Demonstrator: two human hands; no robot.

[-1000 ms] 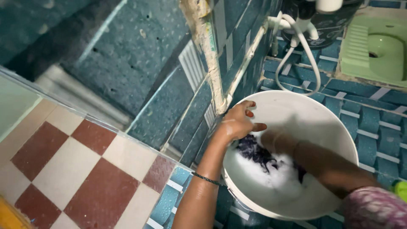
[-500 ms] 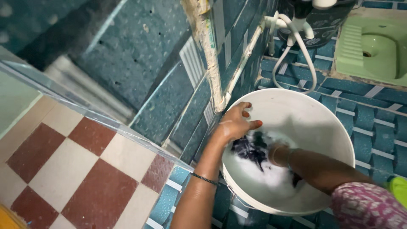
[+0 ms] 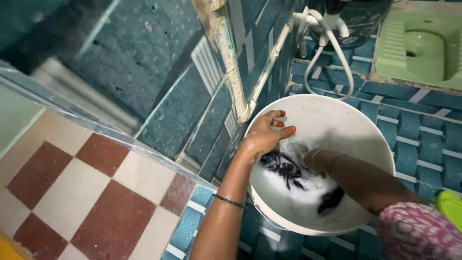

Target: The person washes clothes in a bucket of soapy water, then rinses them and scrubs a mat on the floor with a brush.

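Dark, wet cloth [image 3: 284, 167] is what my left hand [image 3: 264, 135] works on: the palm presses down on the cloth's upper end, fingers spread and partly curled, orange-painted nails showing. This grip is loose, not clamped shut. My right hand [image 3: 314, 161] is sunk in the suds just beside the cloth, wrist with a thin bangle above the surface; whether its grip is closed or slack I cannot tell, because foam covers the fingers.

The cloth lies in the middle of a white plastic bucket [image 3: 365, 125], half buried in white soapy foam [image 3: 308, 190]. A second dark fold of the cloth shows lower right, near my right forearm. A thin dark bracelet [image 3: 230, 201] sits on my left forearm. A pink patterned sleeve [image 3: 418, 233] covers my right upper arm.

The bucket stands on a blue tiled floor [image 3: 423, 139], touching the blue tiled wall [image 3: 183, 110] on its left side. A white pipe [image 3: 267, 67] runs along that wall. A white hose [image 3: 332, 53] loops behind the bucket. A green squat pan [image 3: 418, 48] is set in the floor, well apart from the bucket. Red and cream checked tiles [image 3: 82, 188] lie on the left beyond a low edge.
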